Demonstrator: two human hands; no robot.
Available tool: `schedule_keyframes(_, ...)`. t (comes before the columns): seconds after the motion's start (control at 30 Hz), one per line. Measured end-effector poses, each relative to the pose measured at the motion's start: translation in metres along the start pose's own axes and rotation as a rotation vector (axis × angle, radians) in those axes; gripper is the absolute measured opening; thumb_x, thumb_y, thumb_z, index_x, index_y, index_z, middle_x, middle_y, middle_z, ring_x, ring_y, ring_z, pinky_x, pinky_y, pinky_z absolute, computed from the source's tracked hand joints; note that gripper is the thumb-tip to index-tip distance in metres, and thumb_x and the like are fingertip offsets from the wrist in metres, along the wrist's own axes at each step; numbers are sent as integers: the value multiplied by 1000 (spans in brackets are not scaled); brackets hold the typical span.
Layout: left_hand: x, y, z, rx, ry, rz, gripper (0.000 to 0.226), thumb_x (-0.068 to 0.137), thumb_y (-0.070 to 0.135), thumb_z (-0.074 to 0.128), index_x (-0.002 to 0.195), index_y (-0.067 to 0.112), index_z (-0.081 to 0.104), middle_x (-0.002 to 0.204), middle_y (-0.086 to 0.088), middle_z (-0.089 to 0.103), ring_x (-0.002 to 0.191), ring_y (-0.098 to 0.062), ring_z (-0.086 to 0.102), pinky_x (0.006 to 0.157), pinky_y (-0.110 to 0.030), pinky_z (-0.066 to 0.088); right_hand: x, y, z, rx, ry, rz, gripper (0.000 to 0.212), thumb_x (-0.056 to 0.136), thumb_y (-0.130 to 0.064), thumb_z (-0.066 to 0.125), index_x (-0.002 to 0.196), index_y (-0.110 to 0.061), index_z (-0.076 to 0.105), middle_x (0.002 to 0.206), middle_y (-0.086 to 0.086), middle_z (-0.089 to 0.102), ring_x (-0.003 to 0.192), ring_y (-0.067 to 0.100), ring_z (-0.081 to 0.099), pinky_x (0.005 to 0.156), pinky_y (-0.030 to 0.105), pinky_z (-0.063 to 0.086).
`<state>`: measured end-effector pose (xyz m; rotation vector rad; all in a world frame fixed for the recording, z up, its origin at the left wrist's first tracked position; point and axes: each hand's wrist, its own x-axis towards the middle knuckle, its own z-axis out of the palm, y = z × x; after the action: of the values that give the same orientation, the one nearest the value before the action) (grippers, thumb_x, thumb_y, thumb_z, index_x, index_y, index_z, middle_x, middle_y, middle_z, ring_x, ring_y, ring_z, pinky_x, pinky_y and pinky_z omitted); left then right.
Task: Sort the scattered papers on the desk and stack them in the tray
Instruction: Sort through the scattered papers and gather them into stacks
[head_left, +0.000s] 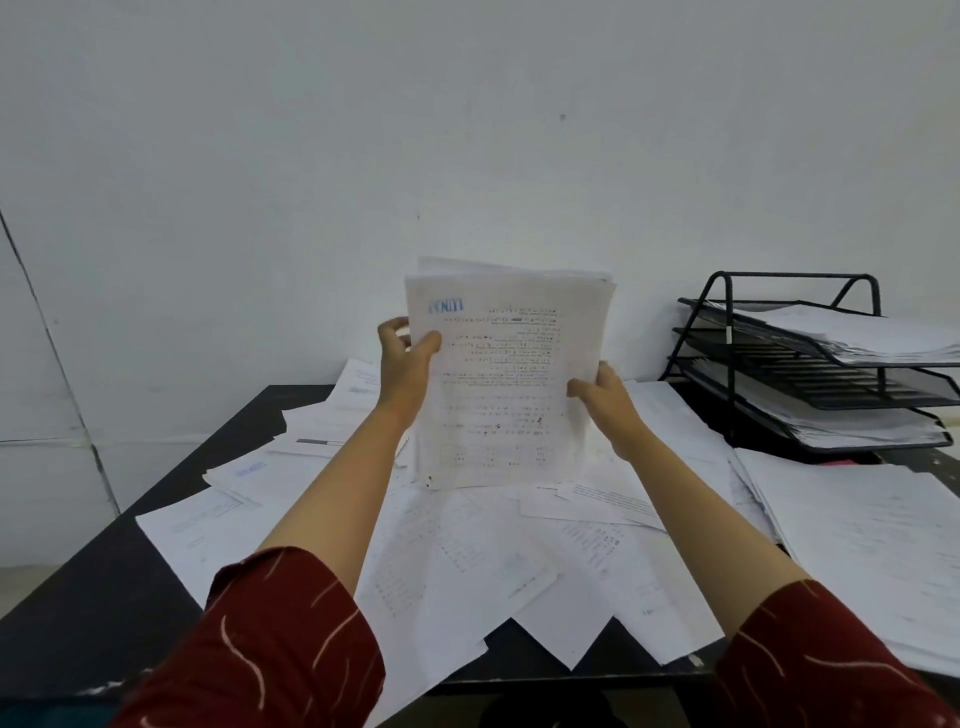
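- At the centre of the desk (156, 587), a bundle of papers (501, 384) stands upright on its lower edge, which rests on the loose sheets beneath; holding it on end like this probably lets the pages drop level so their edges line up before stacking.
- The left hand (402, 358) pinches the bundle's left edge high up, thumb on the printed face and fingers curled behind.
- The right hand (605, 397) grips the right edge lower down, thumb on the front, fingers wrapped round the back; one hand high and one low likely keeps the bundle from flopping.
- The bundle's top corners fan slightly apart, so I judge the pages are not yet squared.
- Scattered papers (467, 561) cover the desk from about 9 o'clock through 6 o'clock to 3 o'clock of the bundle, overlapping at odd angles; some corners hang over the near edge.
- A thicker pile (857, 540) lies at 4 o'clock, running off the right side.
- The black wire tray (727, 343) stands at 3 o'clock against the wall; its top and bottom tiers already hold sheets, the middle tier looks bare.
- Between bundle and tray the air is open, so a move to the right should meet nothing, provided the bundle clears the tray's front rim and upright frame.
- Bare dark desk shows only at 8 o'clock, along the left edge.
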<state>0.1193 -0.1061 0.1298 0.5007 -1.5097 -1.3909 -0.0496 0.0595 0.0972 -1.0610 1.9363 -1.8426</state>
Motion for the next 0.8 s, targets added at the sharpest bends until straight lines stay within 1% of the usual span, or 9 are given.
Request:
schedule_keyframes(0.07, -6, -15, -5, 58, -54, -52, 34, 91, 10, 51, 124, 10, 42, 114, -5, 59, 104, -24, 60, 81, -33, 53, -4, 10, 3, -53, -80, 4, 47, 91, -6, 51, 137, -13, 43, 129, 5, 57, 116, 24, 56, 89, 30, 46)
schedule_keyframes(0.13, -11, -20, -4, 62, -80, -36, 38, 91, 8, 50, 128, 11, 44, 122, -5, 59, 110, -23, 58, 92, -38, 51, -7, 10, 7, -19, -62, -27, 50, 93, -7, 51, 141, -16, 38, 132, 4, 55, 118, 23, 54, 95, 34, 46)
schedule_keyframes(0.27, -6, -5, 4, 52, -38, 75, 32, 89, 9, 54, 118, 19, 44, 108, 4, 60, 96, -13, 60, 75, -24, 52, -4, 4, 9, 121, 65, -95, 46, 92, -8, 55, 131, -23, 36, 130, 2, 52, 115, 21, 53, 96, 37, 48)
schedule_keyframes(0.33, -7, -11, 2, 75, -43, 33, 32, 88, 13, 57, 117, 19, 43, 106, 4, 60, 95, -15, 61, 71, -24, 51, -6, 8, 8, 112, 70, -56, 47, 90, -10, 58, 127, -25, 33, 130, 3, 50, 116, 23, 52, 97, 40, 47)
schedule_keyframes(0.47, -25, -40, -3, 113, -100, -56, 38, 89, 7, 56, 126, 17, 49, 119, -1, 61, 109, -20, 58, 91, -35, 50, -11, 25, 14, 53, 5, 7, 55, 89, -10, 58, 136, -21, 32, 131, 3, 51, 119, 26, 52, 99, 44, 47)
schedule_keyframes(0.57, -23, -33, 0, 116, -61, 26, 38, 89, 6, 56, 124, 20, 47, 117, 1, 59, 108, -18, 58, 90, -33, 49, -10, 19, 14, 110, 101, -77, 50, 90, -11, 58, 134, -22, 37, 129, 2, 53, 117, 23, 54, 98, 41, 48)
schedule_keyframes(0.63, -17, -30, -1, 125, -70, -18, 41, 89, 11, 59, 125, 16, 41, 118, -2, 58, 108, -21, 58, 91, -36, 50, -9, 18, 14, 126, 132, -64, 46, 89, -13, 60, 128, -23, 37, 127, 3, 53, 116, 25, 53, 98, 43, 48)
schedule_keyframes(0.7, -22, -35, -2, 182, -140, -102, 47, 90, 13, 60, 132, 12, 39, 124, -4, 56, 113, -23, 56, 95, -38, 48, -12, 24, 16, 102, 103, 11, 48, 89, -16, 61, 130, -20, 36, 129, 5, 52, 118, 27, 52, 100, 45, 46)
schedule_keyframes(0.8, -35, -47, -1, 267, -197, -97, 46, 93, 8, 53, 137, 14, 39, 128, 0, 53, 114, -17, 51, 99, -34, 43, -18, 26, 17, 112, 31, 1, 51, 93, -32, 60, 138, -19, 41, 130, 3, 58, 115, 22, 58, 98, 43, 50)
